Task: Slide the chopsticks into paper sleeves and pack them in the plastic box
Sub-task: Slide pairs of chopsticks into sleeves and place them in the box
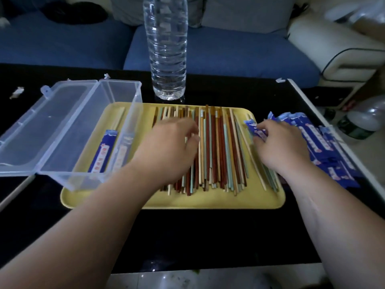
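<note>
Seen from the head camera, a flat yellow plastic tray (187, 202) lies on the glossy black desk (187, 236), and a loose layer of wooden chopsticks (216, 147) in brown, red, pale green and natural tones lies across its middle and right part. The left hand (168, 147) hovers palm down over these sticks with fingers curled towards them; whether it actually has one pinched I cannot tell. The right hand (281, 144) rests at the tray's right edge, its fingertips pinching the end of a blue printed paper sleeve (255, 130) atop a pile of matching sleeves (325, 147) beside the tray. A clear rectangular plastic box (68, 180) sits on the tray's left end, its hinged lid (37, 130) lying open to the left; inside lies a sleeved pair (104, 151), pale tips protruding. A clear ribbed plastic bottle (166, 59) stands upright behind the tray.
</note>
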